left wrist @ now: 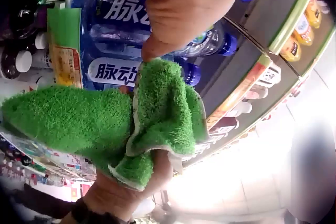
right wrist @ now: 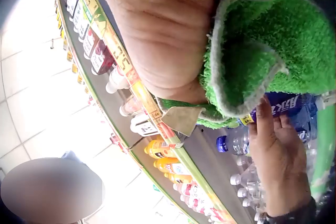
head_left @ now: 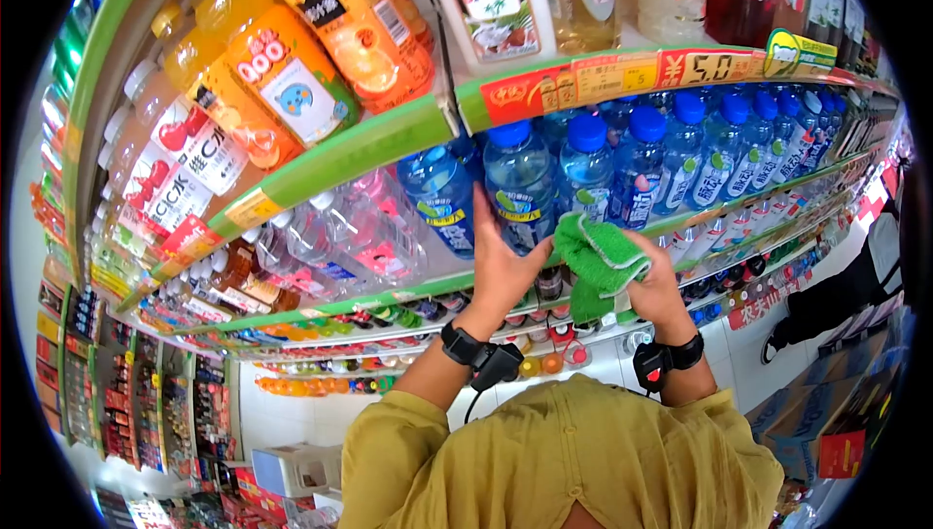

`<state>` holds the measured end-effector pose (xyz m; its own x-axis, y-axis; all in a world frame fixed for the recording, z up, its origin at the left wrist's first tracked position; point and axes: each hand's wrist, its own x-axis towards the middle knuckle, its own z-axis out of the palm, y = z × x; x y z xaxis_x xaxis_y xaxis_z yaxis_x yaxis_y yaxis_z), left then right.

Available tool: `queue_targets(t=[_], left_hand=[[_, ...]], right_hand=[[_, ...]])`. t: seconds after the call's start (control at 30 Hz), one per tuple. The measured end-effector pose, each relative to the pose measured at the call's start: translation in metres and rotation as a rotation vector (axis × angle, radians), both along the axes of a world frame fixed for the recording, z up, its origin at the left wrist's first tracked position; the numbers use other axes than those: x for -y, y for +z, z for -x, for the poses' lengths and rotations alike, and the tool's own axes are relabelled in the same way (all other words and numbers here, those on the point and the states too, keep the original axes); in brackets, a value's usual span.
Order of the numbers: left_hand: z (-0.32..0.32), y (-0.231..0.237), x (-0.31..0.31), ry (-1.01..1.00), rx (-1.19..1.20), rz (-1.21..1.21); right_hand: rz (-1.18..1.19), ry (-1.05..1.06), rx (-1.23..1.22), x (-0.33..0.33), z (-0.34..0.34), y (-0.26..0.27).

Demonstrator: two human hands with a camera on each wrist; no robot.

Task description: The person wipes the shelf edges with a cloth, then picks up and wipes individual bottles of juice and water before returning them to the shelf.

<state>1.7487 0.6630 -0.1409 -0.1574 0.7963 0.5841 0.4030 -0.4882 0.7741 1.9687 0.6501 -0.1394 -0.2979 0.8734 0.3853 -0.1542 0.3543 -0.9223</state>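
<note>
My left hand (head_left: 503, 272) grips a blue-capped bottle (head_left: 520, 184) on the shelf, fingers along its left side and thumb toward its lower right. In the right wrist view, the left hand (right wrist: 281, 155) has its fingers against the blue label. My right hand (head_left: 659, 281) holds a bunched green cloth (head_left: 595, 262) just right of that bottle, its fingers partly hidden by the cloth. The left wrist view has the cloth (left wrist: 163, 108) close under the left thumb, in front of bottles lying sideways in the picture.
A row of similar blue-capped bottles (head_left: 685, 155) continues right. Clear bottles (head_left: 364, 238) stand on the left, beyond one more blue bottle (head_left: 437, 194). Above runs a green shelf edge (head_left: 340, 155) with price tags and juice bottles (head_left: 292, 82). A person in dark trousers (head_left: 826, 310) is at far right.
</note>
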Motion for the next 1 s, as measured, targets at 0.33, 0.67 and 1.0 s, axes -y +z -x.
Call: queue_targets(t=[0.33, 0.67, 1.0], left_hand=[[-0.005, -0.015, -0.020, 0.211, -0.025, 0.224], [-0.013, -0.009, -0.015, 0.225, 0.067, 0.159], [0.004, -0.012, -0.008, 0.185, -0.120, 0.206]], right_hand=[[-0.043, -0.051, 0.034, 0.003, -0.011, -0.012], [-0.030, -0.111, 0.001, 0.006, -0.009, -0.001], [-0.383, -0.205, -0.225, -0.008, 0.054, 0.069]])
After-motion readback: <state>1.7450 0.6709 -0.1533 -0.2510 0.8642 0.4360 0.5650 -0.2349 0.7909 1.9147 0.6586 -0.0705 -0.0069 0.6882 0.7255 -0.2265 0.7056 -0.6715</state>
